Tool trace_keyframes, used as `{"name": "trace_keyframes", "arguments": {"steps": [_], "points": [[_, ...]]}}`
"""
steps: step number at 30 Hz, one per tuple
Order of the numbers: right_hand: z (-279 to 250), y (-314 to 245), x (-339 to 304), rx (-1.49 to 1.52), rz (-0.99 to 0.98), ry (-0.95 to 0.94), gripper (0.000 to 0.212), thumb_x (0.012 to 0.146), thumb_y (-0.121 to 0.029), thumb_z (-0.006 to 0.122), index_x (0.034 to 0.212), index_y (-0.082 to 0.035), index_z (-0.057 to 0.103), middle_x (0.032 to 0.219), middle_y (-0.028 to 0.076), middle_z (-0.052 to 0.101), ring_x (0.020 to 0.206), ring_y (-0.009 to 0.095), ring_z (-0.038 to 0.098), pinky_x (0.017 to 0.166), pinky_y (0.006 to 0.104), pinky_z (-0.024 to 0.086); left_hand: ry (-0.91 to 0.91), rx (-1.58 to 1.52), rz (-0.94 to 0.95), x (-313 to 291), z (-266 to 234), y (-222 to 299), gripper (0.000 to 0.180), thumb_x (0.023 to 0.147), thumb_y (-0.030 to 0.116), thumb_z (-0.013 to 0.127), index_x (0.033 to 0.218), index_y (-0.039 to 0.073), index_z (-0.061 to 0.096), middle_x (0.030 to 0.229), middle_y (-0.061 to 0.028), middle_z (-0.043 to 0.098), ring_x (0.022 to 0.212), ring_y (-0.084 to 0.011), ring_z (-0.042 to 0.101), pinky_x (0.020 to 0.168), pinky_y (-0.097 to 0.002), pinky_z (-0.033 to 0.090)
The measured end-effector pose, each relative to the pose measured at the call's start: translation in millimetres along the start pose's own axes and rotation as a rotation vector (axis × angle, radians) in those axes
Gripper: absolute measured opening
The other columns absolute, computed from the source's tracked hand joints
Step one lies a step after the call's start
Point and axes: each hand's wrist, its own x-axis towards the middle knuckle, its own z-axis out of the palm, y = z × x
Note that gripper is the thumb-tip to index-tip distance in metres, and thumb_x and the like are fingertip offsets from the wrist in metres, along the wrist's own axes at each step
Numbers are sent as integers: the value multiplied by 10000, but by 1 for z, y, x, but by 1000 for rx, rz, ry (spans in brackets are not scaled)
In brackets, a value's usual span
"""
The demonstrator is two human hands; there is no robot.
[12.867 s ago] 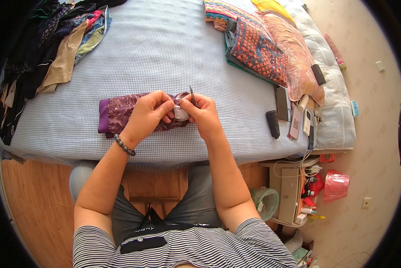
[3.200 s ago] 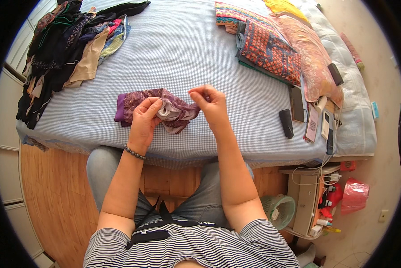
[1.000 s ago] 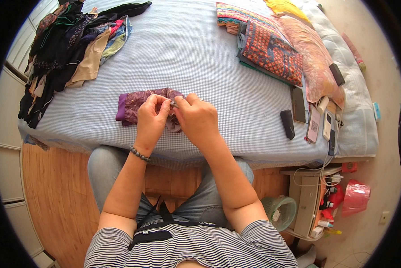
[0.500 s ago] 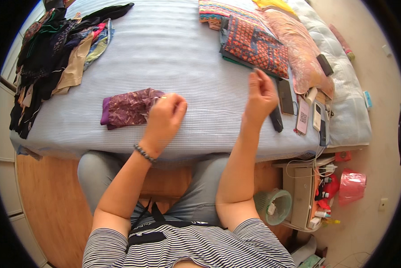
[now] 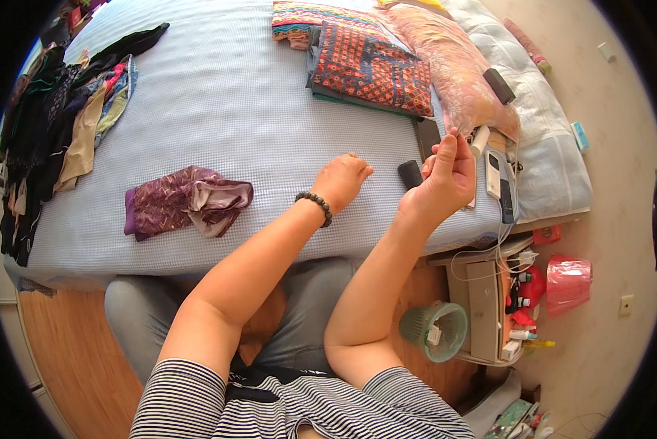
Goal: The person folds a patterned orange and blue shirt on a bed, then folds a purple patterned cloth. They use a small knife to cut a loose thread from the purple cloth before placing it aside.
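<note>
My left hand, a beaded bracelet on its wrist, hovers over the bed with its fingers drawn together. Whatever it pinches, if anything, is too small to see. My right hand is raised near the bed's right side, thumb and forefinger pressed together at the tips; I cannot make out anything between them. To the left of both hands lies a purple patterned garment, folded, its right end bunched with the paler inner side showing. Neither hand touches it.
A heap of dark and beige clothes lies at the left. Folded patterned cloths and a pink pillow are at the far right. Near my right hand are a black case and a white device. A green bin stands below.
My left hand has moved right, away from the purple garment, which now lies free with its bunched end uncovered. My right hand has shifted slightly right. The whole view has swung somewhat.
</note>
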Motion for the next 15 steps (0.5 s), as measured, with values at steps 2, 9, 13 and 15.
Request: {"name": "trace_keyframes", "arguments": {"steps": [2,9,13,15], "points": [[2,1,-1,5,18,-6,247,863,-115,687,1047,41,632,757,-34,564,557,15,385,461,173,262,14,-30,-17,-1,-1,0,222,892,255,584,837,46,634,926,-134,625,887,-314,609,791,-429,492],[19,22,-16,-14,47,-227,241,868,-100,681,1070,16,618,708,-84,441,564,7,324,488,176,238,-1,269,165,-35,-30,15,193,807,183,686,896,25,619,952,-115,622,894,-286,607,787,-385,499],[35,42,-44,-134,190,-473,109,864,-101,686,957,-43,682,650,-108,370,570,9,287,498,191,204,291,310,371,-94,-85,28,216,796,155,693,965,33,639,1001,-102,646,920,-277,619,800,-372,509],[46,50,-67,-182,298,-673,91,887,-124,664,906,-44,701,629,-101,436,554,3,312,484,196,219,281,252,320,-134,-133,17,194,787,124,698,954,37,650,964,-106,659,903,-280,634,789,-370,514]]}}
